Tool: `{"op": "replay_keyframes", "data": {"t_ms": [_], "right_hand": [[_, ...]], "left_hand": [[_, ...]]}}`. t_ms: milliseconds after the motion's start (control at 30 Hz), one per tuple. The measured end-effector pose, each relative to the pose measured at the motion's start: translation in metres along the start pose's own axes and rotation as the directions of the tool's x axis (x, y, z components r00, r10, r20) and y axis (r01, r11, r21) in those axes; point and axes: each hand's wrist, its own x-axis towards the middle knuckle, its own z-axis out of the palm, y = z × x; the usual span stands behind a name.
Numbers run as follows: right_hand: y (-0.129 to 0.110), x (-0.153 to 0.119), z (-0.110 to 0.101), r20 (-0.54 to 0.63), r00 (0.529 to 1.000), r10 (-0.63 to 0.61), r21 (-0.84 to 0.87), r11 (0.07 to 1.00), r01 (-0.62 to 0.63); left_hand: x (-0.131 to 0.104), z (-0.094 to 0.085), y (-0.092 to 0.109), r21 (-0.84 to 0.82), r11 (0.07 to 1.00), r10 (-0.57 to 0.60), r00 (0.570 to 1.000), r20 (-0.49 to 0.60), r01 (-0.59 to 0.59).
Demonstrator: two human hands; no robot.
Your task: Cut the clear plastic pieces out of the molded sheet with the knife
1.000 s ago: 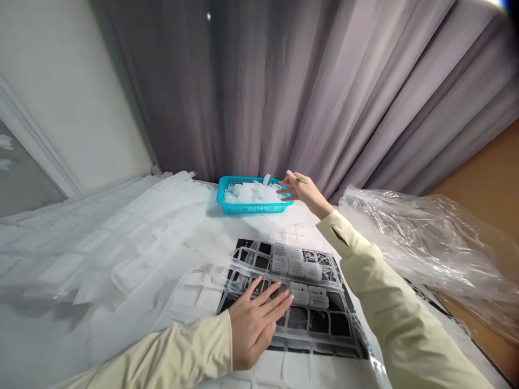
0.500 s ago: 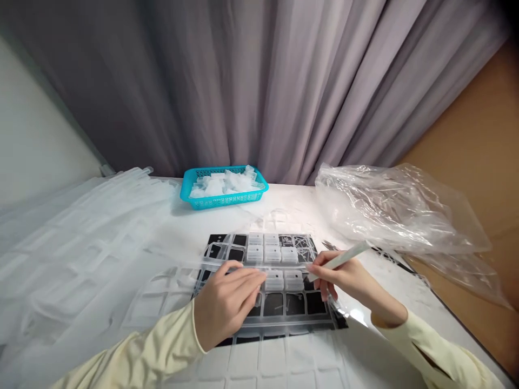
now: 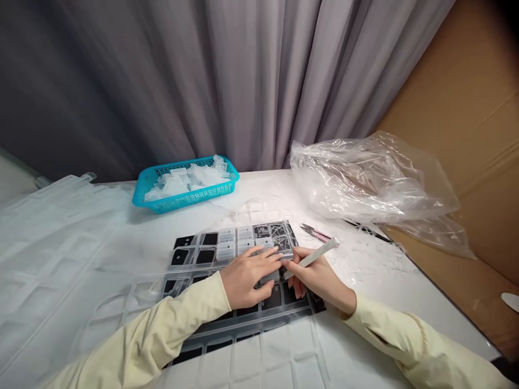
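My left hand [image 3: 251, 278] lies flat with its fingers spread over a clear pocketed plastic sheet [image 3: 227, 319], next to small stacks of clear plastic pieces [image 3: 226, 249]. A black sheet [image 3: 205, 256] shows beneath the clear pockets. Beside the left fingertips, my right hand [image 3: 320, 278] is closed around a slim white stick-like tool [image 3: 320, 252]. Its upper end points up and to the right, while its lower end is down at the pocketed sheet, partly hidden by fingers. Part of the stacks is covered by my left hand.
A blue basket [image 3: 194, 195] full of translucent plastic pieces stands at the back left. More clear sheets [image 3: 48, 259] spread over the left side. At the right lie a crumpled clear plastic bag [image 3: 365, 178] and a pointed tool with reddish handles [image 3: 318, 233]. A grey curtain [image 3: 243, 81] hangs behind.
My view has turned to the right. My left hand has moved right across the sheet with its fingers spread, now almost touching my right hand, which still holds the white tool.
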Motion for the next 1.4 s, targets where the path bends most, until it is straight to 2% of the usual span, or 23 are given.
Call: {"op": "replay_keyframes", "data": {"t_ms": [233,367,600,767,967,1100,1267,1400], "right_hand": [[0.001,0.001,0.0,-0.027,1.0,0.0,-0.037,0.999,-0.001],[0.0,0.0,0.001,-0.006,1.0,-0.017,-0.077,0.997,0.016],[-0.003,-0.003,0.002,0.067,0.973,-0.221,-0.282,0.931,0.23],[-0.005,-0.002,0.002,0.084,0.959,-0.269,-0.289,0.915,0.282],[-0.003,-0.002,0.001,0.084,0.957,-0.277,-0.29,0.912,0.289],[-0.003,-0.002,0.001,0.078,0.956,-0.284,-0.306,0.906,0.294],[-0.004,-0.002,0.002,0.081,0.959,-0.273,-0.29,0.914,0.285],[-0.003,-0.002,0.002,0.069,0.963,-0.259,-0.28,0.922,0.268]], "left_hand": [[0.001,0.005,-0.001,0.019,0.999,0.052,0.989,-0.138,-0.05],[0.006,0.001,0.004,0.086,0.993,0.094,0.987,-0.133,-0.083],[0.01,0.006,0.009,0.238,0.962,0.18,0.965,-0.189,-0.133],[0.01,0.009,0.009,0.262,0.953,0.213,0.948,-0.235,-0.15],[0.009,0.008,0.007,0.121,0.986,0.151,0.939,-0.308,-0.119],[0.008,0.006,0.006,-0.057,0.996,0.052,0.958,-0.284,-0.07],[0.007,-0.001,0.006,-0.388,0.919,-0.16,0.964,-0.212,0.067],[0.007,-0.009,0.005,-0.48,0.865,-0.26,0.949,-0.178,0.147]]}}
